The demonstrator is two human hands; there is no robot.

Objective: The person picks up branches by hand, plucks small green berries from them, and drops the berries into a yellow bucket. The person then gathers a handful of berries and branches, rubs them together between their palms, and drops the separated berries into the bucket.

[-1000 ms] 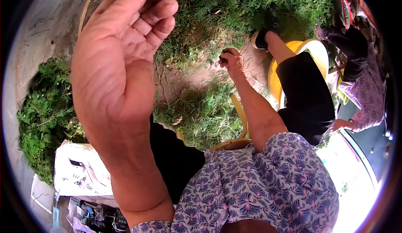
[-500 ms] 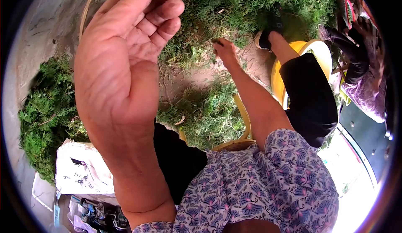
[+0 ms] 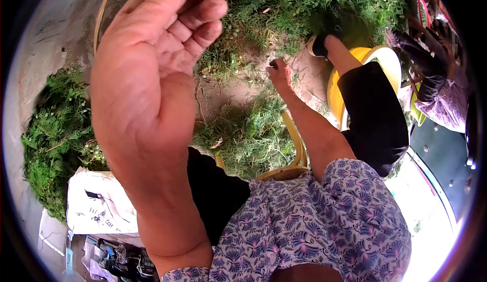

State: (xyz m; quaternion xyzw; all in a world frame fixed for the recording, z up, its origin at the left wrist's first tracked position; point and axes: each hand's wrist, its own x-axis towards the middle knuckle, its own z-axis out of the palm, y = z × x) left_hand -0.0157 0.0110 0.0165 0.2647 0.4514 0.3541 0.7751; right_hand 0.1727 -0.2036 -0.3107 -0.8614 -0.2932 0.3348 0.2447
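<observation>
My left hand [image 3: 147, 89] is raised close to the camera, its palm showing and its fingers loosely bent with nothing in them. Lower down, my right hand [image 3: 280, 76] has its fingers closed above the bare ground. A small dark patch shows at its fingertips; I cannot tell what they hold. Cut green conifer sprigs [image 3: 243, 135] lie scattered below that hand, and a bigger heap of green branches [image 3: 284, 8] spreads beyond it.
Another green pile [image 3: 61, 140] lies by the wall at left, above a white sack [image 3: 96, 206]. A yellow tub [image 3: 335, 94] stands beside my black-clad leg [image 3: 373, 114]. A yellow chair frame [image 3: 299, 147] is near my lap. Another person [image 3: 444, 97] sits at far right.
My right hand has drawn back slightly toward my body and turned, fingers still closed. My left hand has barely moved. The person at right has shifted a little.
</observation>
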